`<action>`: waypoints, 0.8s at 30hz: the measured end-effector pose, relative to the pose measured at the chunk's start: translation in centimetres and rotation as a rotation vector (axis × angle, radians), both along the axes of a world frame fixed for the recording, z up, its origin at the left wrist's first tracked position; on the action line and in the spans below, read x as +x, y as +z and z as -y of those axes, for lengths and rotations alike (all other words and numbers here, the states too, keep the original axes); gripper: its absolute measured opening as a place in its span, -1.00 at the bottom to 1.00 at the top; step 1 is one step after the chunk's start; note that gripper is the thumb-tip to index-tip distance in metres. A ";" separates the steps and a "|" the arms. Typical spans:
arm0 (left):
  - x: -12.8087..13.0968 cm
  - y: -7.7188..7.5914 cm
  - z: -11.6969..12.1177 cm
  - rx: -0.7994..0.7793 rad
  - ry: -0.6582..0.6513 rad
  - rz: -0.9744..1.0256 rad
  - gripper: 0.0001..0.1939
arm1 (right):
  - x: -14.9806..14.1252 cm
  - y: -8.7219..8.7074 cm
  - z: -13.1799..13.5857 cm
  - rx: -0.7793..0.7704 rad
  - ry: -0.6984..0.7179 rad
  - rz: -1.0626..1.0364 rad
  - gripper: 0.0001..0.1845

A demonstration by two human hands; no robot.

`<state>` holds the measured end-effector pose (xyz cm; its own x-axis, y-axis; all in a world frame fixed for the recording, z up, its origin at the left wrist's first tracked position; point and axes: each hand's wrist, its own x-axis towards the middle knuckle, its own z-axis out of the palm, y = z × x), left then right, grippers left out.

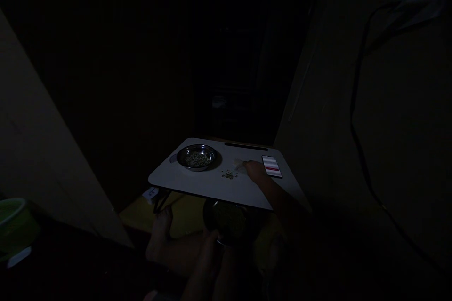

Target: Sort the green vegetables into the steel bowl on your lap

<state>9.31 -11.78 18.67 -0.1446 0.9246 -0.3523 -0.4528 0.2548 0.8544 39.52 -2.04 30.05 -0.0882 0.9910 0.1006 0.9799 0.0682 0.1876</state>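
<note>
While the right hand (pixel 254 170) worked over the counter (pixel 197 186), we saw its fingers closed on a pale, translucent item (pixel 240 165), whose exact nature we could not tell in the dim light. The small loose pieces (pixel 229 175) lay on the white top just left of that item, apart from the steel bowl (pixel 201 168), which stood upright on the left part of the counter with more pieces in its bottom. Below the near edge, the left hand (pixel 212 236) was at the near-left rim of a dark bowl (pixel 208 212) with greenish contents (pixel 229 218); we could not tell how firmly it gripped. We judged that the step called for a low, flat wrist and short, light strokes, since a hard push could have scattered the pieces. We also judged that the dark bowl needed to be kept level, its rim close under the counter edge. As for clearance, the phone (pixel 271 168) lay just beside the right hand and limited travel to the right, while the steel bowl bounded the left. Bare surface remained behind the pieces, up to the dark slot (pixel 246 146) at the far edge, and in front of them, where the near edge showed no raised lip that we could make out.
</note>
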 end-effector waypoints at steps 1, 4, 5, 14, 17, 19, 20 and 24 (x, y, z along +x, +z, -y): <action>-1.8 -1.1 -1.5 0.019 0.034 -0.086 -0.84 | -0.1 0.0 -0.2 0.000 -0.002 -0.003 -0.63; -5.0 -5.3 -4.8 0.100 0.044 -0.358 -0.81 | -0.3 0.4 -0.8 -0.020 -0.006 -0.010 -0.63; -5.5 -6.8 -5.6 0.133 0.062 -0.447 -0.81 | -0.5 0.5 -1.0 -0.030 -0.006 -0.014 -0.63; -6.5 -10.8 -7.1 0.239 0.108 -0.569 -0.83 | -1.1 0.9 -2.5 -0.024 -0.022 -0.073 -0.63; -6.3 -10.3 -6.6 0.277 0.134 -0.363 -0.82 | -0.8 0.8 -2.6 -0.001 -0.047 -0.081 -0.60; -6.2 -10.6 -6.7 0.324 0.178 -0.450 -0.81 | -0.4 0.8 -2.5 0.020 -0.058 -0.074 -0.59; -6.2 -10.9 -6.8 0.341 0.199 -0.530 -0.80 | -0.2 0.8 -2.4 0.029 -0.059 -0.069 -0.59; -6.6 -12.6 -8.0 0.392 0.244 -0.761 -0.83 | 0.8 1.1 -1.3 0.042 -0.067 -0.050 -0.59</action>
